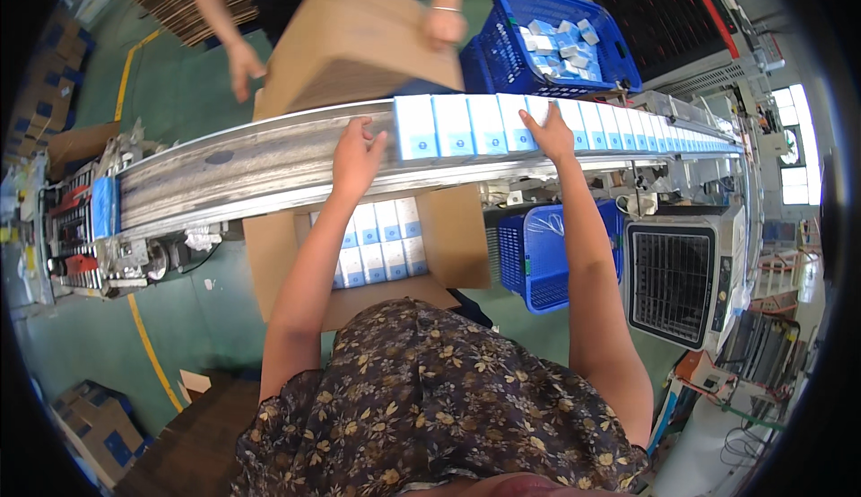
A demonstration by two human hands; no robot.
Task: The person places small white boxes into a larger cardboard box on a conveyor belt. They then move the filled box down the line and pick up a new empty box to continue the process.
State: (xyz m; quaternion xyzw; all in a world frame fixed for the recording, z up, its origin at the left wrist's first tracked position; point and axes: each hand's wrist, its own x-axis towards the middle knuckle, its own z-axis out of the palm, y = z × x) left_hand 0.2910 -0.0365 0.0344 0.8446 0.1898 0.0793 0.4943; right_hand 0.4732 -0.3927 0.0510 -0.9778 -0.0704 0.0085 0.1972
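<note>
A row of white-and-blue packs (pixel 453 129) stands side by side on the conveyor in front of me. My left hand (pixel 360 161) is over the belt, just left of the first pack, with its fingers apart and slightly bent; it holds nothing. Thumb and fingers spread, my right hand (pixel 550 131) lies against the packs farther along the row. Its fingertips reach toward their far side, partly out of sight. Below the conveyor, close to my body, an open cardboard box (pixel 456 232) contains rows of similar packs, partly covered by my left forearm.
Across the conveyor (pixel 242 161), a person handles a blurred cardboard box (pixel 359 39). A blue basket (pixel 502 35) of small packs stands at the far right. Another blue basket (pixel 538 291) and an air cooler (pixel 673 277) are on the near right.
</note>
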